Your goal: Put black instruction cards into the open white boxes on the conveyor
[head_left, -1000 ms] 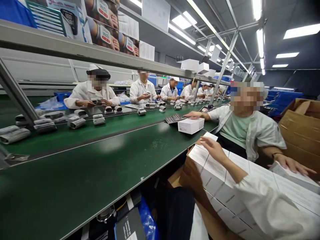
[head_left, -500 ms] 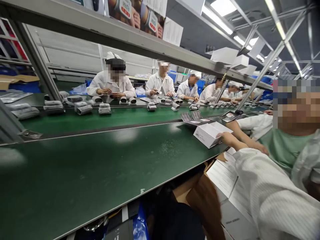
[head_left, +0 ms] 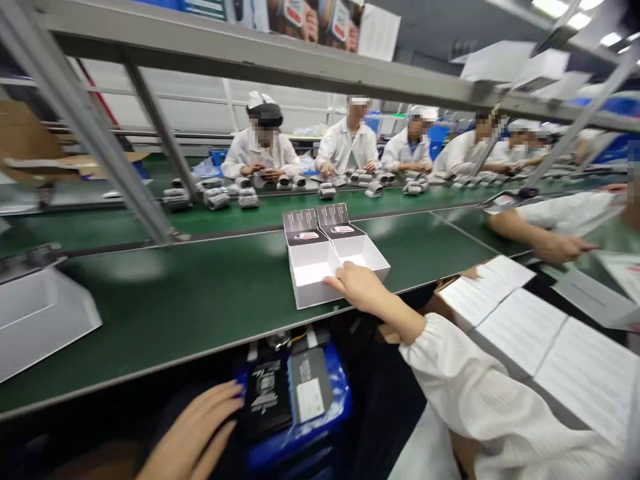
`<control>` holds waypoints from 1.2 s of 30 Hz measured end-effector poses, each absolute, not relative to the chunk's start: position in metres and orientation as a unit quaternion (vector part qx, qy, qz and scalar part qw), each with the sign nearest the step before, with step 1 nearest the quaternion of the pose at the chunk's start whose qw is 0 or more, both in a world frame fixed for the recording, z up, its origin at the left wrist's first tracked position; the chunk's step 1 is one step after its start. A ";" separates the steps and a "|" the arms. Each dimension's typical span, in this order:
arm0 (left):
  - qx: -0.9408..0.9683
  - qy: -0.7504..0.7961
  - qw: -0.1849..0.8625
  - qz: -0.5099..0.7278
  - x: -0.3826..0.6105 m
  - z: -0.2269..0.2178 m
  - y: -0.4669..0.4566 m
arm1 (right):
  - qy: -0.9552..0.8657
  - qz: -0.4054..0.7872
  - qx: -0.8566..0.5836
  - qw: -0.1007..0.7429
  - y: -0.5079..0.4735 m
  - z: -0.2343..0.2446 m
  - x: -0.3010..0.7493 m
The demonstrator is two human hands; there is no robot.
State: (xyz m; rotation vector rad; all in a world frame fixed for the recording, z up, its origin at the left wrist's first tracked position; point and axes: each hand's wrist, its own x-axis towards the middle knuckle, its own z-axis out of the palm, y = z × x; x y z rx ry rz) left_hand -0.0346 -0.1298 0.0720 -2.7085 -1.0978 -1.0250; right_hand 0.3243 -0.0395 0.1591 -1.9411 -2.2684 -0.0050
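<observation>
On the green bench [head_left: 210, 313], at twelve o'clock, two white boxes [head_left: 315, 297] sit side by side, lids raised, and I see the right hand [head_left: 365, 287] gripping their near walls where they meet. Toward seven o'clock the left hand [head_left: 195, 430] is unclenched, fingers extended beside a black package [head_left: 269, 397]; whether they touch, I can't tell. White cartons [head_left: 523, 327] stand at four o'clock.

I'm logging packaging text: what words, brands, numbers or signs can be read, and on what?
None can be read.
Open white boxes: lid print too small.
Black packet: pale lettering, blurred.
Grey packet: label too small.
Printed shelf boxes: display marks blurred.
White boxes at right: printed lines blurred.
</observation>
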 end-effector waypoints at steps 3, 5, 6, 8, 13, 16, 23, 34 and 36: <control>-0.895 -0.354 -0.041 -0.269 -0.032 0.059 -0.145 | -0.761 0.019 -0.641 0.099 -0.044 0.165 0.229; -0.890 -0.393 -0.060 -0.223 -0.027 0.045 -0.148 | -0.766 0.041 -0.633 0.104 -0.044 0.171 0.188; -0.890 -0.407 -0.061 -0.194 -0.024 0.038 -0.149 | -0.768 0.050 -0.631 0.101 -0.045 0.174 0.175; -0.898 -0.417 -0.048 -0.130 -0.019 0.027 -0.151 | -0.767 0.031 -0.632 0.108 -0.054 0.182 0.164; -0.909 -0.418 0.009 -0.010 -0.011 0.011 -0.155 | -0.808 -0.088 -0.544 0.208 -0.111 0.162 0.196; -0.915 -0.403 0.018 -0.018 -0.011 0.006 -0.156 | -0.865 -0.037 -0.489 0.104 -0.147 0.102 0.224; -0.891 -0.378 0.020 -0.251 -0.017 0.009 -0.161 | -0.896 -0.033 -0.443 0.009 -0.170 -0.004 0.252; -0.842 -0.335 0.027 -0.422 -0.018 0.017 -0.173 | -0.914 -0.097 -0.389 0.065 -0.171 -0.017 0.257; -0.829 -0.341 0.023 -0.442 -0.018 0.019 -0.174 | -0.914 -0.097 -0.387 0.075 -0.171 -0.017 0.258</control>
